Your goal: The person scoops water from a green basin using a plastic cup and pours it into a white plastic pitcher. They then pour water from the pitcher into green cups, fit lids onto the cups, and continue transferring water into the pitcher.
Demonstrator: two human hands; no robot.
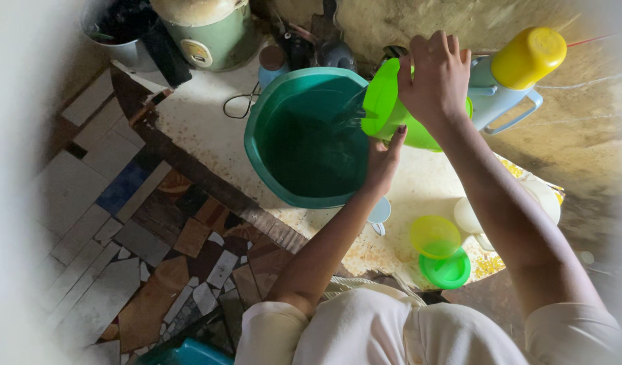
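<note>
Head view shows the right hand (438,78) clamped around a lime-green plastic jug (392,108) tipped toward nine o'clock, spout over the round teal plastic basin (270,122), while the left hand (384,159), fingers loosely open, steadies its underside.

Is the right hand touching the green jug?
Touching. The head view shows the right hand gripping the green jug from above, fingers wrapped over its top.
</note>
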